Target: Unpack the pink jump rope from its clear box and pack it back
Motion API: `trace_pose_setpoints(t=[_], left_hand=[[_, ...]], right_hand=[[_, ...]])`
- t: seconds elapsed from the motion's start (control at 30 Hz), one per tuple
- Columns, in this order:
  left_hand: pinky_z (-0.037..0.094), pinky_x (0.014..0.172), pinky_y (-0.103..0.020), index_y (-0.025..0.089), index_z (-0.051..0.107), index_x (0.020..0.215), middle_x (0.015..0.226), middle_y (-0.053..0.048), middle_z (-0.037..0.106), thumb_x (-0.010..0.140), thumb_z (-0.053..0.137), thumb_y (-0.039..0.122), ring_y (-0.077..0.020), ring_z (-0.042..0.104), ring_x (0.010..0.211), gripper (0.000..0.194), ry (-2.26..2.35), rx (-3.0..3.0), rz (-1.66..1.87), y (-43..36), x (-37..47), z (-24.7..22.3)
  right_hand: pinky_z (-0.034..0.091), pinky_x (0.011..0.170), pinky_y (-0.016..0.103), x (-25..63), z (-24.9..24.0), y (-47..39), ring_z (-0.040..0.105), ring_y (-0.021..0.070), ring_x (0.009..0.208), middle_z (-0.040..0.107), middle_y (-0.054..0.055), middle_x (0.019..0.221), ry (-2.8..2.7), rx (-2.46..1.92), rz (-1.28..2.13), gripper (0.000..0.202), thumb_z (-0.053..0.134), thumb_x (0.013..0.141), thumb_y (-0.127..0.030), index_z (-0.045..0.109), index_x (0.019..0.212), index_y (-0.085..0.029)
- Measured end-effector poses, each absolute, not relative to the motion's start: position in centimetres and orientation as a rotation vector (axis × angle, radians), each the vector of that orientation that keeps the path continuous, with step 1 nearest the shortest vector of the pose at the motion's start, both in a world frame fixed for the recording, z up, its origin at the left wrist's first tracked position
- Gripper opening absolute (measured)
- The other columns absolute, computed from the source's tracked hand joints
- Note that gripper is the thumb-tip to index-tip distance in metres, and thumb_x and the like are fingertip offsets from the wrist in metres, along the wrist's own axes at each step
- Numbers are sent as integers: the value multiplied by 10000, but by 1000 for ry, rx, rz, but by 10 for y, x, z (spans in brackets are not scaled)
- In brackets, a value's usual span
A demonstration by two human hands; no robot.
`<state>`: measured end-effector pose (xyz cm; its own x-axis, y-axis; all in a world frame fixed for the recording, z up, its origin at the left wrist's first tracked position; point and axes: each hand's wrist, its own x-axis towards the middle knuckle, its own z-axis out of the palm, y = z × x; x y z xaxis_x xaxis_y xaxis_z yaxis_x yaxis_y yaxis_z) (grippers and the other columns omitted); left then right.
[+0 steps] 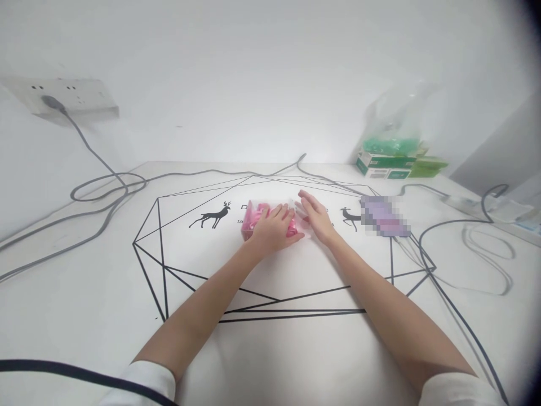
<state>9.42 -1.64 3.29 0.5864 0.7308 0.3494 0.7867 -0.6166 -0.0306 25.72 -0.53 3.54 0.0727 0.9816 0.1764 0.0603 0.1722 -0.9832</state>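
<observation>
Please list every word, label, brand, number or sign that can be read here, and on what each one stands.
"D": white tabletop, start of upper printed line.
"ta": white tabletop, start of lower line.
"e" and "t", probably: these lines' ends; the middles are hidden around the pink-filled box, left hand and right hand.
Green-and-white boxes: printing too blurred to read.

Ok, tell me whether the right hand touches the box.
Cannot tell: the head view shows the right hand beside the right end of the box, but blur there hides any contact or gap.
</observation>
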Motion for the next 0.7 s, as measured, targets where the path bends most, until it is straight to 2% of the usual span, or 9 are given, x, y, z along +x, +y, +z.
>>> trace_pose_setpoints(t=[0.13, 0.33, 0.43, 0.57, 0.7], left_hand=[[259, 1156, -519, 186, 488, 1392, 1484, -144, 463, 898, 500, 586, -308, 407, 1389, 636, -1269, -2631, -514, -15, 93, 30], [301, 1132, -528, 172, 549, 1325, 1434, -148, 522, 912, 490, 486, -300, 459, 1350, 522, -1267, -2574, -611, -19, 96, 30], [304, 1122, -561, 180, 579, 1296, 1404, -145, 553, 906, 487, 418, -312, 491, 1321, 466, -1322, -2498, -676, -22, 103, 25], [304, 1111, -590, 174, 600, 1281, 1364, -148, 588, 916, 463, 381, -322, 517, 1295, 442, -1331, -2423, -753, -23, 109, 17], [306, 1114, -580, 165, 599, 1293, 1358, -146, 593, 932, 430, 358, -318, 532, 1275, 443, -1302, -2400, -778, -22, 108, 14]], right_hand=[[553, 910, 415, 261, 34, -9, 494, 267, 1319, 503, 45, 1469, -1228, -1109, 1101, 567, 500, 885, -604, 517, 1384, -335], [527, 946, 434, 262, 35, -12, 485, 265, 1326, 496, 63, 1475, -1305, -1082, 1125, 575, 496, 894, -619, 520, 1382, -315], [439, 1061, 450, 263, 33, -11, 428, 246, 1384, 485, 46, 1489, -1376, -1103, 1061, 595, 446, 914, -632, 486, 1419, -319], [207, 1213, 407, 265, 28, -9, 342, 205, 1443, 432, 19, 1530, -1568, -1109, 863, 632, 410, 934, -625, 441, 1468, -287], [154, 1231, 399, 269, 27, -10, 303, 208, 1462, 369, 3, 1562, -1704, -1117, 749, 653, 413, 937, -618, 401, 1493, -276]])
